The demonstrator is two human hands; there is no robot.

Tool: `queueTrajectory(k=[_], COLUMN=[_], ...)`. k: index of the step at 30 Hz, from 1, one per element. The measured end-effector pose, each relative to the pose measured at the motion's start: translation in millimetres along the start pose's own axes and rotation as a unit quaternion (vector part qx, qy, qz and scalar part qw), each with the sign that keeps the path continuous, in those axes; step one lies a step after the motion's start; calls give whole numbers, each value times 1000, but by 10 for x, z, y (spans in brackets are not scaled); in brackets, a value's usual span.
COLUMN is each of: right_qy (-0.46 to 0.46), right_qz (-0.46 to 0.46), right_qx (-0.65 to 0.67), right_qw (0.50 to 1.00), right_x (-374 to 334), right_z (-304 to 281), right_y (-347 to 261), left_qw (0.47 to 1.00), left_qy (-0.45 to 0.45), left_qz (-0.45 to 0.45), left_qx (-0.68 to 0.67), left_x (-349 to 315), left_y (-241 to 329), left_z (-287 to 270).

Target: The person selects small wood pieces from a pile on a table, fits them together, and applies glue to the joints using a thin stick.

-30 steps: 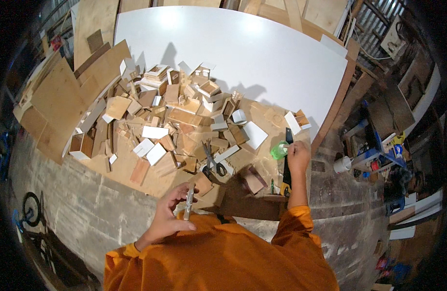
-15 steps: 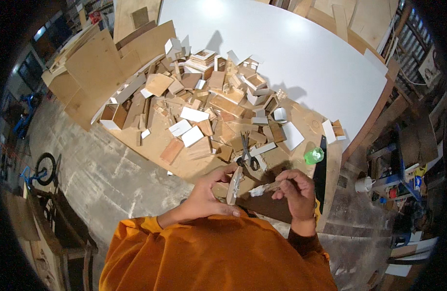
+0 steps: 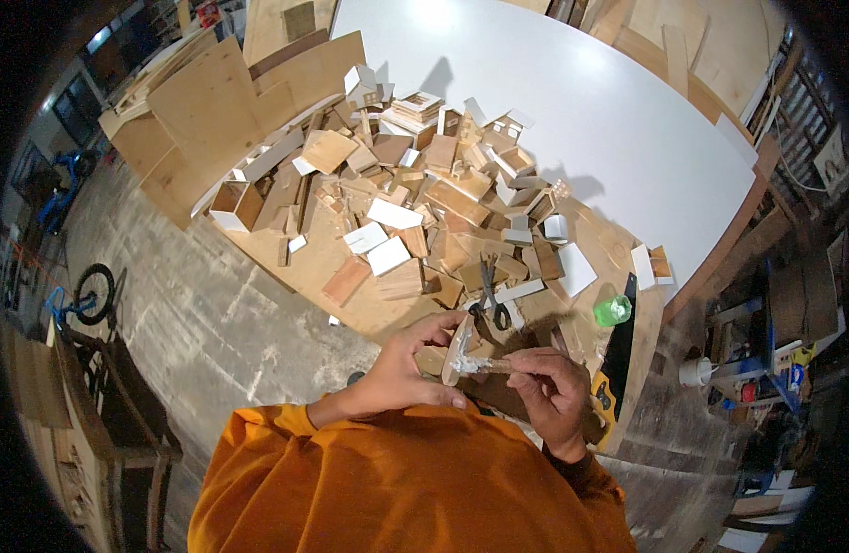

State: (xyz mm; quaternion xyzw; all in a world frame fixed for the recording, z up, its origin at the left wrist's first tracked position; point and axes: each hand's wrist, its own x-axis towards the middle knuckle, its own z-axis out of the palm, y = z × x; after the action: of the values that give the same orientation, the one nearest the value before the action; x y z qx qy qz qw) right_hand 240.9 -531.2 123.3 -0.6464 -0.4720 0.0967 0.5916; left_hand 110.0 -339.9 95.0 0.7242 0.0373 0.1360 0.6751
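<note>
My left hand [image 3: 401,369] grips a small flat wooden piece [image 3: 455,350] by its edges, thumb below and fingers above. White paste is smeared on the face turned to the right. Between the fingertips of my right hand [image 3: 554,394] is a thin wooden stick [image 3: 496,366]. Its whitened tip touches the lower part of the pasted face. Just beyond my hands lies a pair of dark-handled scissors [image 3: 488,300] among the wood scraps. Beyond my right hand a green translucent container [image 3: 613,311] sits on the board.
A heap of wooden offcuts and little box shapes [image 3: 434,198] covers the brown tabletop [image 3: 268,276]. A handsaw [image 3: 620,336] with a yellow handle lies along its right side. Behind stretches a large white panel [image 3: 590,101]. Plywood sheets [image 3: 203,111] lean at the far left.
My right hand has brought the stick left, and its tip now meets the wooden piece. More of the saw's yellow handle shows. The whole view has shifted slightly.
</note>
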Motion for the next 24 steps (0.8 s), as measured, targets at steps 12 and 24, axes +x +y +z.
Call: queueTrajectory(k=[12,24], right_qy=[36,60], right_qz=[-145,-162], right_qx=[-127,-160], right_qw=[981,972], right_x=[33,20], right_z=[0,-14], right_y=[14,87], left_qw=[1000,998], left_qy=[-18,-23], left_qz=[-14,50], left_qx=[0,-14], left_x=[6,-15], left_y=[1,-15], left_z=[8,56])
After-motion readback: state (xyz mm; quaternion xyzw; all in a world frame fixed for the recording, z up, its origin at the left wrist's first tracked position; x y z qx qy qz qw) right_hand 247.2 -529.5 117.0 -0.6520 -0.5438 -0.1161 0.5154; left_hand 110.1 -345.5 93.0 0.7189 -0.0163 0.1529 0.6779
